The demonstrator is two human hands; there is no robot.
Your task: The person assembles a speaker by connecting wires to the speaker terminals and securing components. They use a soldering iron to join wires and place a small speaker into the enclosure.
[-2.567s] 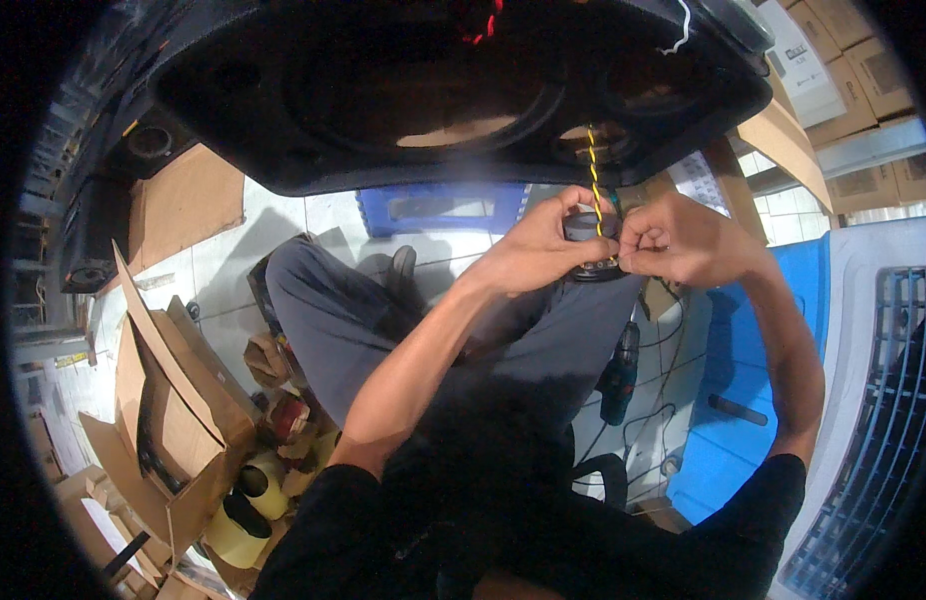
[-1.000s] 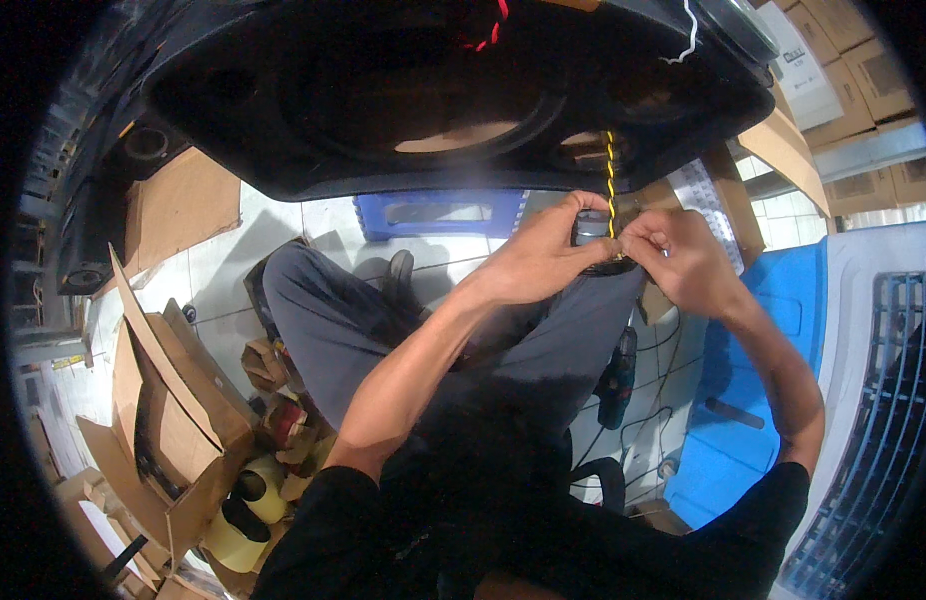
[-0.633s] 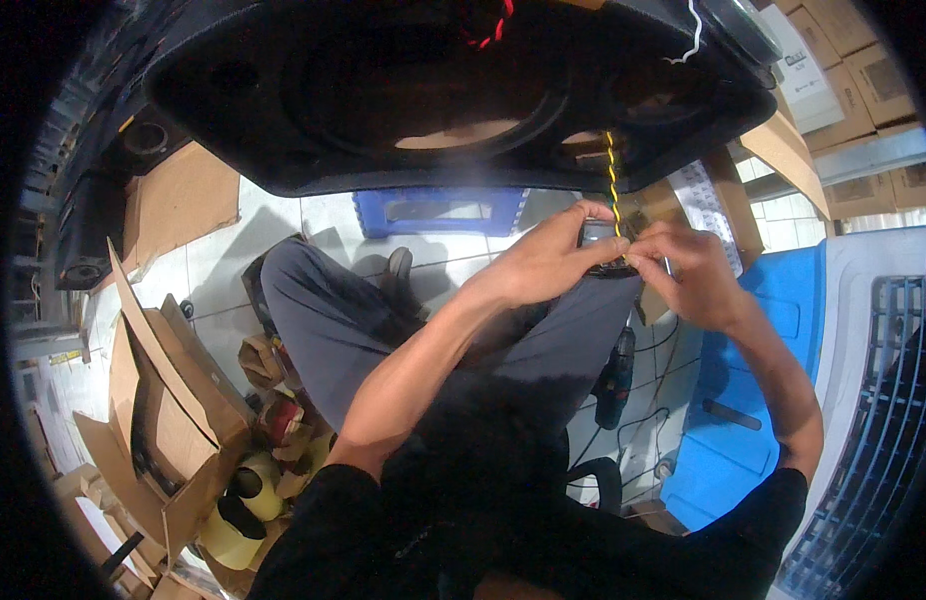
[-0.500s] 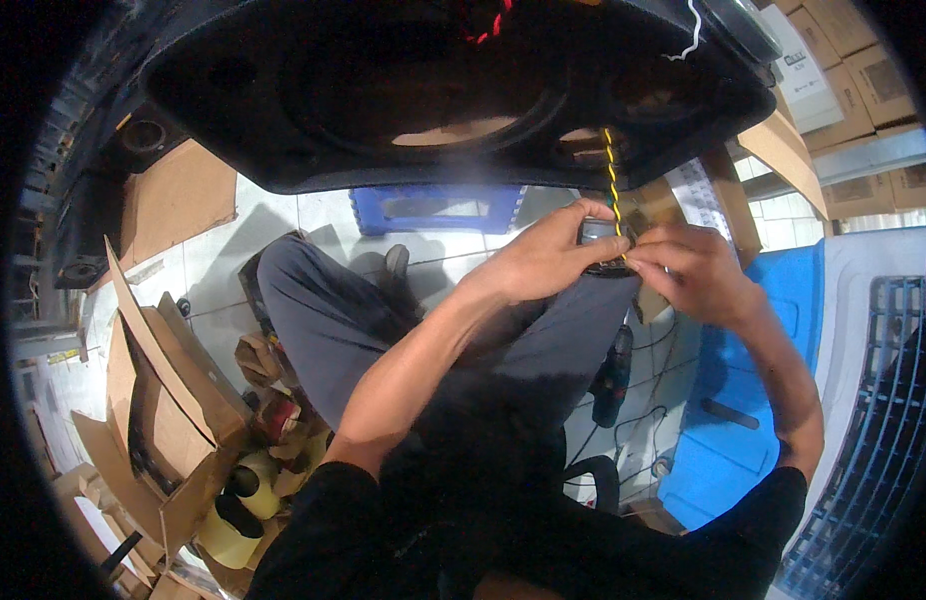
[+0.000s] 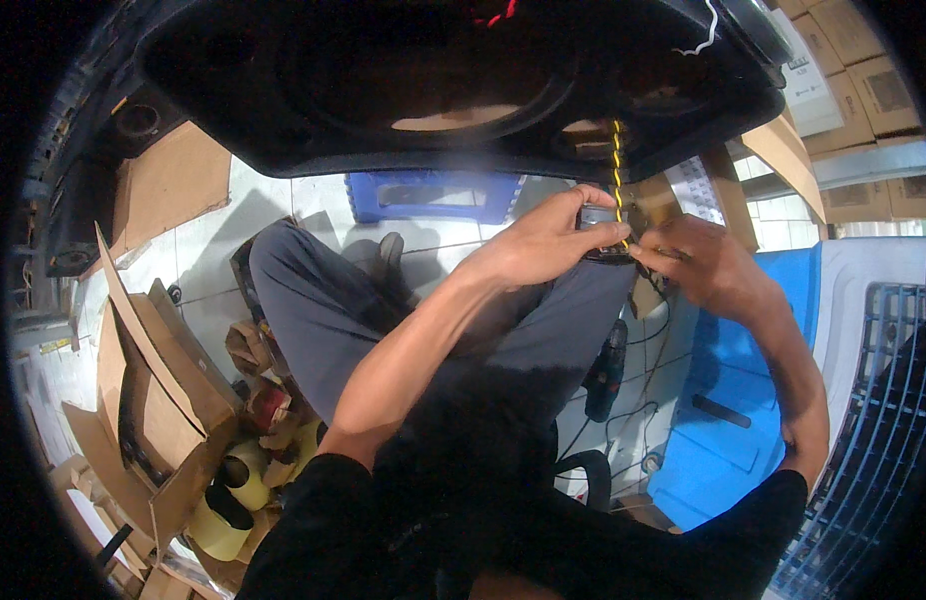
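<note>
Steady hold

Beyond my left fingers (image 5: 604, 238), the black cabinet (image 5: 243, 130); gripped in them, the dark round part (image 5: 597, 214), best held still; at their tips, yellow-black wire (image 5: 617, 165). Right fingers (image 5: 659, 262) beside it: pinching or not, I can't tell.

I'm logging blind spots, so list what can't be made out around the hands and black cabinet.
All in the head view:
Left side of the dark part: covered by the left hand.
Whether the right hand pinches anything: too small and blurred.
Upper end of the yellow-and-black wire: lost in the dark of the black cabinet.
Cabinet's far end: cut off by the upper edge.
</note>
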